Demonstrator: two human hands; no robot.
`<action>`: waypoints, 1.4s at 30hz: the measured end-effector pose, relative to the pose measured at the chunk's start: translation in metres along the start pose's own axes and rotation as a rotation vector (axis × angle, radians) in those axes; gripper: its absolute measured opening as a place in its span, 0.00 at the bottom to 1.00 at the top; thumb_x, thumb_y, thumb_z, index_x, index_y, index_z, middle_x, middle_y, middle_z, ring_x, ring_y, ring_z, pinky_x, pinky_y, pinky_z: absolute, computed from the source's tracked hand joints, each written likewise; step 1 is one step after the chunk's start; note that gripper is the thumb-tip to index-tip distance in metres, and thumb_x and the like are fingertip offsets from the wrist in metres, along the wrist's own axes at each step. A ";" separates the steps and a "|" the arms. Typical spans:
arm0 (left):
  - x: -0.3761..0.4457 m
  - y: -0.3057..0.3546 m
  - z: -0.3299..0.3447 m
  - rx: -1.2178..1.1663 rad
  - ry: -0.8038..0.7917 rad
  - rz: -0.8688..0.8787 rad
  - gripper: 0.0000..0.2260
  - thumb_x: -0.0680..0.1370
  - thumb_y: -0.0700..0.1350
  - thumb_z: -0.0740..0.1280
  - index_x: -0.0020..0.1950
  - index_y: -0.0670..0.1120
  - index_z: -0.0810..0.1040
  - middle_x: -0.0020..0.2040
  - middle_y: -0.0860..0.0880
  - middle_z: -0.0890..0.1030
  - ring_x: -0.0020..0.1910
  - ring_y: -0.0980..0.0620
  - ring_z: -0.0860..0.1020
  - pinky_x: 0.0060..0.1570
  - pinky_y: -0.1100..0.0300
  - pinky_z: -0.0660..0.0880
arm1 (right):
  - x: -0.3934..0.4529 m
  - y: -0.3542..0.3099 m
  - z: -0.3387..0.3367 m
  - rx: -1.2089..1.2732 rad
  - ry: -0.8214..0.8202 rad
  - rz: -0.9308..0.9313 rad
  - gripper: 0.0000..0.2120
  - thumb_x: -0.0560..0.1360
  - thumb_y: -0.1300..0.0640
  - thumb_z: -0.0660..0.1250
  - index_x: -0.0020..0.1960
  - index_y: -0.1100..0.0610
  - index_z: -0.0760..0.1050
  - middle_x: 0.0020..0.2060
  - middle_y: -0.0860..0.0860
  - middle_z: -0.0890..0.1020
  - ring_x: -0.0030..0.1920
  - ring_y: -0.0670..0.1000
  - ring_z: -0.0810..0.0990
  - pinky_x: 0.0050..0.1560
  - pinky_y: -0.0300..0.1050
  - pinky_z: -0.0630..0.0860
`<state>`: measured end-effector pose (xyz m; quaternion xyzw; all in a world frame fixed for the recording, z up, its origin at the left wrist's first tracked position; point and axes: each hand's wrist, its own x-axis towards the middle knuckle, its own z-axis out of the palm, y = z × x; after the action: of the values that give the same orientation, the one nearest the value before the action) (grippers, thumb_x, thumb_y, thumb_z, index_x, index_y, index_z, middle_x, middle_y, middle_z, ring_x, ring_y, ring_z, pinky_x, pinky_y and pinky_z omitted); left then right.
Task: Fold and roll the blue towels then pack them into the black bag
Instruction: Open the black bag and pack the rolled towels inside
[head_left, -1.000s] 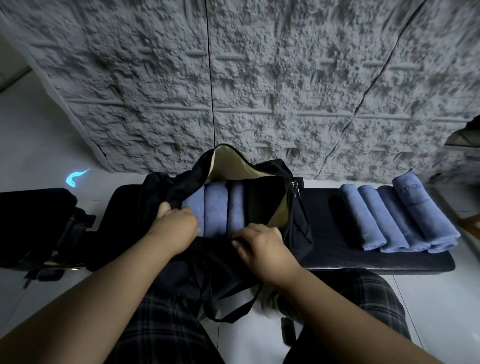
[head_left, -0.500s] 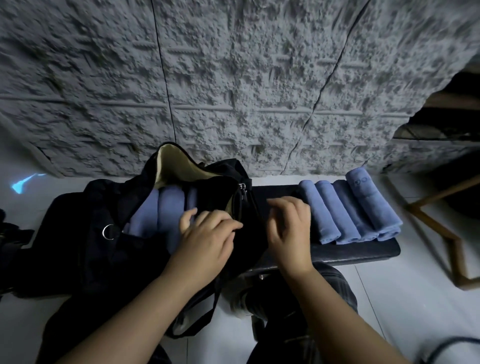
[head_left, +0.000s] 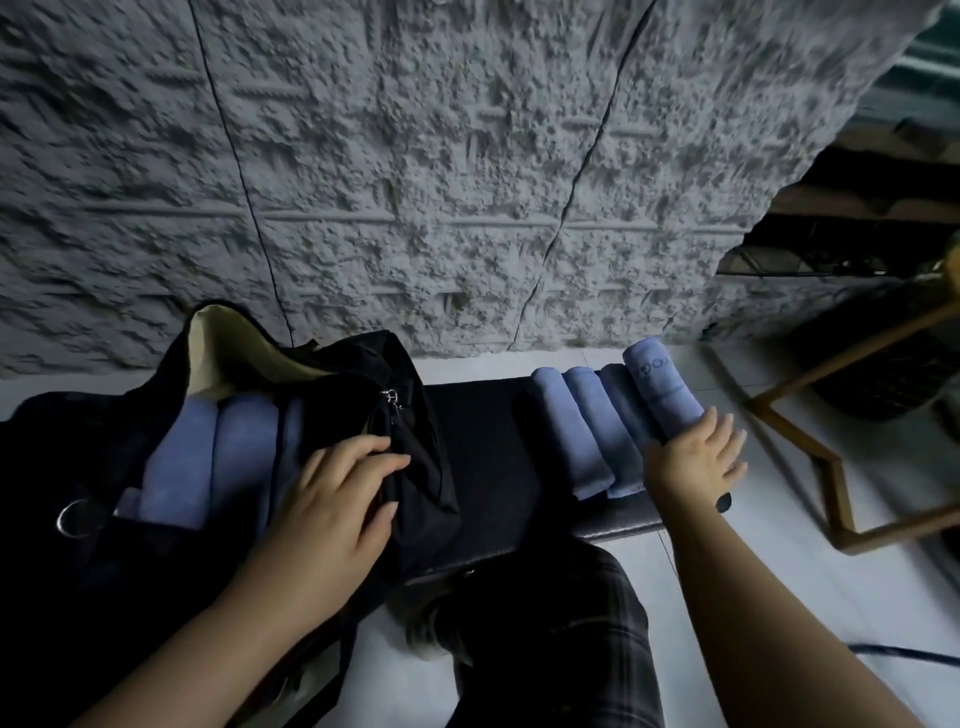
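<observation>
Four rolled towels (head_left: 597, 431) are lying side by side on the bench (head_left: 483, 441), to the right of the bag (head_left: 410, 415); at least two more rolls (head_left: 208, 457) are already sitting upright-packed inside the bag, against its tan lining (head_left: 218, 343). We are reaching our right hand (head_left: 696, 462) to the roll farthest from the bag (head_left: 660, 389), the one carrying a stitched mark. The fingers are spread and laid over its near end; they are not yet curled round it, so nothing is being gripped there. Our left hand (head_left: 337, 499) is resting on the bag's right-hand flap beside the zip pull (head_left: 392, 397), with the fingers fairly straight and pressing the fabric down; we cannot tell whether the thumb is pinching the cloth beneath.

We are judging this as the start of the next pick, with packing partly done and four rolls outstanding.

Risks from here:
- The roll is being approached at one end only. Lifting it from there could let the free end droop and the roll unwind, which would mean rolling it again.
- The chosen roll is touching its neighbour and lying at the bench end away from the bag. A sideways drag could disturb the neighbour or tip a roll onto the floor (head_left: 779, 597).
- The bag is soft. If our left hand is easing off the flap, the mouth could slump shut over the packed rolls and block the incoming one.
</observation>
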<state>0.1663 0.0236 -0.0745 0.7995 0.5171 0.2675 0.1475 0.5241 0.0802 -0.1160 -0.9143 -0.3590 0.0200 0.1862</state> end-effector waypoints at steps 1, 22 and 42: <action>0.000 0.000 0.000 0.001 -0.003 -0.003 0.18 0.74 0.52 0.56 0.61 0.51 0.74 0.61 0.54 0.71 0.58 0.53 0.70 0.58 0.58 0.69 | 0.008 0.001 0.000 -0.023 -0.025 0.034 0.35 0.74 0.57 0.63 0.76 0.60 0.50 0.76 0.57 0.54 0.76 0.57 0.47 0.72 0.58 0.46; 0.000 0.011 -0.019 -0.041 0.061 0.014 0.15 0.75 0.51 0.56 0.58 0.52 0.76 0.59 0.59 0.71 0.58 0.58 0.70 0.57 0.61 0.69 | -0.032 -0.040 -0.054 0.428 -0.150 -0.166 0.15 0.69 0.57 0.70 0.49 0.59 0.66 0.36 0.53 0.77 0.38 0.55 0.77 0.37 0.43 0.71; -0.015 0.025 -0.058 -1.473 0.164 -0.528 0.34 0.60 0.52 0.80 0.60 0.40 0.73 0.53 0.44 0.83 0.54 0.48 0.80 0.47 0.60 0.78 | -0.207 -0.137 -0.079 1.145 -1.365 -0.375 0.15 0.65 0.63 0.72 0.51 0.62 0.79 0.45 0.59 0.83 0.45 0.55 0.80 0.46 0.44 0.77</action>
<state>0.1471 -0.0027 -0.0187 0.3243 0.3890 0.5556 0.6594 0.2950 0.0090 -0.0143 -0.3984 -0.4693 0.7016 0.3590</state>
